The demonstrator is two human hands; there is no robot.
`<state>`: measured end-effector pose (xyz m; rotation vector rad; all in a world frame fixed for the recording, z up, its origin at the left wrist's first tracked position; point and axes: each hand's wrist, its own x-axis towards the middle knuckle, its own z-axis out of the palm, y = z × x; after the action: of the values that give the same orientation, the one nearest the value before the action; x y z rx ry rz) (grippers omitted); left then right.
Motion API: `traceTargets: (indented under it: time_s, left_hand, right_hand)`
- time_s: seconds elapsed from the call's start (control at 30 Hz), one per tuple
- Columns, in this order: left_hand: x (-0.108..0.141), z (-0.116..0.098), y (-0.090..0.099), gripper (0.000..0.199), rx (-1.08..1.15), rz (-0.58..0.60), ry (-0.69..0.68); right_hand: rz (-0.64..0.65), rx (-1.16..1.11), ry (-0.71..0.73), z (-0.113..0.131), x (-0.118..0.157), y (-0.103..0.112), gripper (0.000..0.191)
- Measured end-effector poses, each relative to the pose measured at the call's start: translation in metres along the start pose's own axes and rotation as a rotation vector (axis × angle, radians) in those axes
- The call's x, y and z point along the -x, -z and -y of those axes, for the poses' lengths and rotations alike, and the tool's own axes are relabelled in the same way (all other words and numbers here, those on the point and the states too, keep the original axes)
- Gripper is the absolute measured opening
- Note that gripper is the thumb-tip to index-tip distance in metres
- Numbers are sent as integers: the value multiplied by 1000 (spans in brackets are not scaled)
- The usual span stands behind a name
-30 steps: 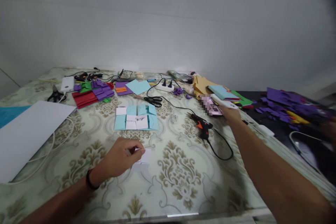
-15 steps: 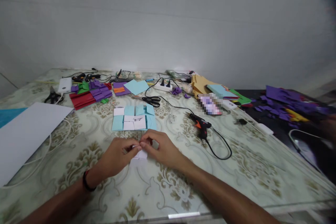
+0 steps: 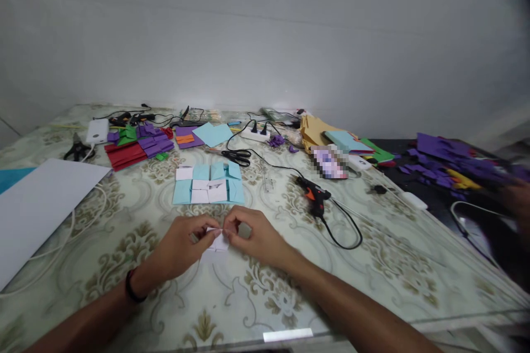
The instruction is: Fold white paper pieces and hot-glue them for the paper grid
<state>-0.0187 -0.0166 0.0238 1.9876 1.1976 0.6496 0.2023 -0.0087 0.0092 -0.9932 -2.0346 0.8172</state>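
A small white piece of folded paper [image 3: 220, 244] is pinched at its far edge by both hands, just above the patterned tabletop. My left hand [image 3: 186, 242] is closed, thumb and index finger on the paper's left side. On the right side, my right hand [image 3: 256, 234] closes its thumb and fingertips on the same paper; the fingers partly cover it. Just beyond the hands lies a block of light-blue and white folded paper squares [image 3: 208, 184]. A glue gun [image 3: 315, 196] with an orange trigger rests to the right.
Black scissors [image 3: 237, 156] and a power strip [image 3: 255, 133] lie farther back. Purple, red and green folded papers [image 3: 138, 146] are at back left. A large white sheet [image 3: 49, 204] covers the left side. A blurred hand [image 3: 517, 198] shows beside purple paper pieces [image 3: 447, 157] on the far right.
The view has shifted slightly, so the table things sit a little farther left. Both hands keep their pinch on the white paper, with the right fingers slightly changed.
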Motion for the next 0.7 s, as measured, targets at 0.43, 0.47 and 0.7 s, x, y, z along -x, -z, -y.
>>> traceTargets:
  time_s: [0.43, 0.47, 0.7]
  left_hand:
    - [-3, 9, -6, 15, -70, 131, -80]
    - [-2, 10, -6, 15, -74, 134, -80]
    - [-1, 10, -5, 15, -95, 138, -86]
  right_hand:
    - [-494, 805, -767, -175, -15, 259, 35]
    - [-464, 824, -819, -185, -12, 263, 36]
    - [-298, 985, -891, -240, -4, 273, 69]
